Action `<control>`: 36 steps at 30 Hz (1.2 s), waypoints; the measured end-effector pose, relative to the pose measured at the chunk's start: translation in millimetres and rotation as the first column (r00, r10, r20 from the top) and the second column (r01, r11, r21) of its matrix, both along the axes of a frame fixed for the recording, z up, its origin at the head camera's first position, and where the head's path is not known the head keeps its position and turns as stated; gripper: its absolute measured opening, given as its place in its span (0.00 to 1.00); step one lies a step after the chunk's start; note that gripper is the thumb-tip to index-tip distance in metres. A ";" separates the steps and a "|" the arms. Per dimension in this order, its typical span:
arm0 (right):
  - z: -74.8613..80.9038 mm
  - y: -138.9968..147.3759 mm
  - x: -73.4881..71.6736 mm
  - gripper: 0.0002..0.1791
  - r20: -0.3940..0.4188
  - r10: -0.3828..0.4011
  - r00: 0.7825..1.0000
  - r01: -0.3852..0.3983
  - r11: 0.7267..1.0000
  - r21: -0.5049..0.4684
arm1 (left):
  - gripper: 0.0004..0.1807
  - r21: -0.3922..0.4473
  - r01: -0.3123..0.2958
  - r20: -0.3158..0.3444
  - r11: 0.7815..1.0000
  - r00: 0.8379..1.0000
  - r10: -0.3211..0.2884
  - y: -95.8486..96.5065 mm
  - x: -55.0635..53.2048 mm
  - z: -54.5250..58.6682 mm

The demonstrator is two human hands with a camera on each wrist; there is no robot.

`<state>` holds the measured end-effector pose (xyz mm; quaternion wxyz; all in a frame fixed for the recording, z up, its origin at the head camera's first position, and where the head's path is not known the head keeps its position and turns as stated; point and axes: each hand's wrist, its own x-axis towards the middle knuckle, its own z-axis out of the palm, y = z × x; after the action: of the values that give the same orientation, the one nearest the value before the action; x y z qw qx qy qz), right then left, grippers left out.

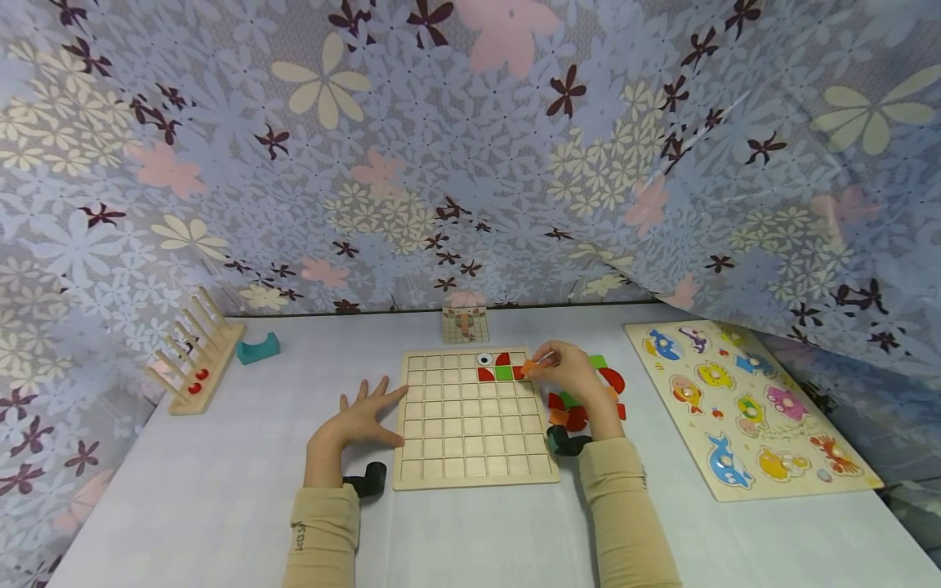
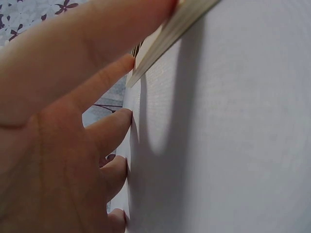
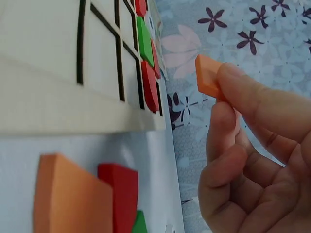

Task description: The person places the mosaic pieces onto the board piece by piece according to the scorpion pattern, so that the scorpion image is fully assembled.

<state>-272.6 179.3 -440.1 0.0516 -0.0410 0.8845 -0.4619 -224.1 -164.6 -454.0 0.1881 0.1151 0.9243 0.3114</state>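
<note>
My right hand (image 1: 572, 377) pinches an orange tile (image 3: 208, 76) between thumb and fingers over the upper right corner of a wooden grid board (image 1: 470, 425). Several pieces sit in the board's top rows: a white tile with an eye (image 1: 484, 359), a red quarter-round tile (image 1: 503, 359) and a green square tile (image 1: 503, 373) among them. My left hand (image 1: 362, 415) lies with its fingers spread, thumb and index fingertip at the board's left edge. Loose red, green and orange tiles (image 1: 576, 418) lie beneath and beside my right forearm.
Behind the board stands a small pattern card (image 1: 466, 325). A wooden peg rack (image 1: 197, 363) with red beads and a teal curved block (image 1: 258, 349) are at the left. On the right lies a sea-animal knob puzzle (image 1: 742, 408). Floral fabric (image 1: 412, 163) rises along the table's back.
</note>
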 end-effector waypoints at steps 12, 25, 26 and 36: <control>0.2 -14.3 -0.3 0.09 -0.009 0.028 1.000 -0.028 0.999 -0.037 | 0.51 -0.012 0.004 -0.003 1.000 1.000 -0.004 0.1 -0.2 0.6; 0.9 -60.7 -10.0 0.06 -0.034 0.141 0.989 -0.141 0.990 0.000 | 0.52 -0.001 -0.001 0.009 1.000 1.000 0.001 0.2 1.3 -0.8; 1.2 -64.6 -12.0 0.06 -0.031 0.147 0.989 -0.147 0.989 0.010 | 0.51 -0.002 -0.002 0.009 1.000 1.000 0.002 -0.1 1.3 -1.3; 1.1 -88.5 -29.5 0.03 -0.004 0.177 0.984 -0.175 0.977 0.123 | 0.51 0.010 0.007 0.000 1.000 1.000 -0.007 -1.0 0.2 -0.8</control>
<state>-302.1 90.8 -439.0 0.0883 -0.1193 0.9044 -0.3999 -224.0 -165.6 -454.8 0.1888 0.1193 0.9223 0.3154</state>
